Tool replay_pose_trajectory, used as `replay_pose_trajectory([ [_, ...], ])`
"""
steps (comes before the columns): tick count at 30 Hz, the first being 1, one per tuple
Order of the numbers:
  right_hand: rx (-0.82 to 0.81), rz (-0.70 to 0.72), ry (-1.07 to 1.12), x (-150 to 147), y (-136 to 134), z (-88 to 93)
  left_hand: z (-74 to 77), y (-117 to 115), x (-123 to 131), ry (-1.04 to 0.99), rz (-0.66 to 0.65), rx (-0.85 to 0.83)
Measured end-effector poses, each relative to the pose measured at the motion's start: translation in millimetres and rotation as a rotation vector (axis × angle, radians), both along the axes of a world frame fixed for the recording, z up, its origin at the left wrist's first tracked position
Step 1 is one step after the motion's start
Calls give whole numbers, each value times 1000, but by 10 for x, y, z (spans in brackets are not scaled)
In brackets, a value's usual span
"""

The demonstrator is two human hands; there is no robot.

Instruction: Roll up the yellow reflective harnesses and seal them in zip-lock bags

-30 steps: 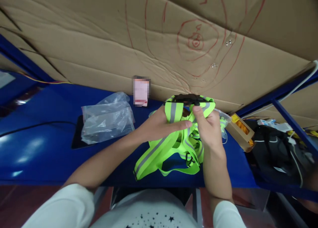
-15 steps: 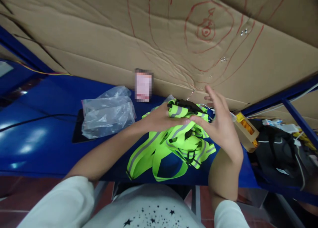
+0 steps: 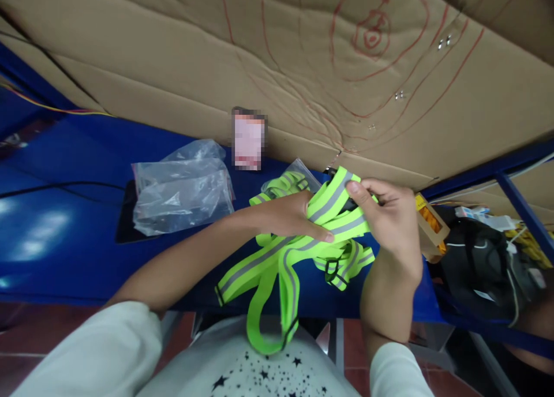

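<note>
Neon-yellow reflective straps (image 3: pixel 333 203) with grey stripes are bunched between my two hands, above the blue table. My left hand (image 3: pixel 298 215) is closed round the bundle, its thumb lying across the front. On the right, my right hand (image 3: pixel 385 215) pinches the folded strap between thumb and fingers. Loose ends and a loop (image 3: pixel 264 322) hang down past the table's front edge toward my shirt. Another pile of straps with black buckles (image 3: pixel 341 267) lies on the table below my right hand. Behind my left wrist more rolled straps (image 3: pixel 283 184) lie by a clear plastic bag (image 3: pixel 303 171).
Clear plastic bags (image 3: pixel 184 192) lie on a dark flat object at the left of the blue table (image 3: pixel 78 212). A blurred-out upright card (image 3: pixel 249 140) leans on the cardboard wall (image 3: pixel 173 79). A small carton (image 3: pixel 433 227) and black bag (image 3: pixel 480 264) are at right.
My right hand, spread open before, has closed on the strap. The bundle has been lifted and straightened, and a loop now hangs lower over the table edge.
</note>
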State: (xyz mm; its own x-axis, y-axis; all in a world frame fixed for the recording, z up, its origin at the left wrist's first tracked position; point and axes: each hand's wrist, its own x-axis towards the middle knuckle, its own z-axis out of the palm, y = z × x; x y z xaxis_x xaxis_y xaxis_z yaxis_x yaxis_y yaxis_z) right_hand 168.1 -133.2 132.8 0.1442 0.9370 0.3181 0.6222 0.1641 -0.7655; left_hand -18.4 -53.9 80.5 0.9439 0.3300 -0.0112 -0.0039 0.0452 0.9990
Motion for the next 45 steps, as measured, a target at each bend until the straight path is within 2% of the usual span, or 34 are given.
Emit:
replay_pose_trajectory([
  [3,-113,80,138,17,77,-50,49,4,-32,-63,-4,137],
  [7,74,90,-165,-51,72,-25,68,54,-48,-65,96,283],
  [11,-38,243,-396,-165,-51,28,81,96,-65,-72,121,351],
  [15,-57,194,-463,-261,-43,-32,110,92,-74,-94,123,308],
  [18,43,139,-381,-257,31,-65,104,88,-45,-77,177,105],
  [20,94,37,-290,-210,57,-57,76,95,-20,-86,129,-43],
  [21,107,-28,-233,-176,59,-48,58,103,-10,-90,64,-73],
  [24,62,-103,-21,-61,41,-19,9,130,3,-68,-161,29],
  [28,-114,68,234,26,52,-32,16,131,-18,-122,-225,206],
  [31,-144,111,225,11,108,-85,58,113,-46,-128,-144,308],
  [35,30,-18,34,-48,147,-134,80,111,-65,-125,-71,317],
  [37,89,-26,-75,-67,120,-113,79,115,-69,-131,-53,304],
  [39,58,80,-179,-81,74,-71,80,117,-74,-140,-28,318],
  [42,-101,272,-241,-116,25,-35,92,116,-83,-141,33,390],
  [45,-121,222,-238,-171,40,-66,107,125,-88,-136,79,369],
])
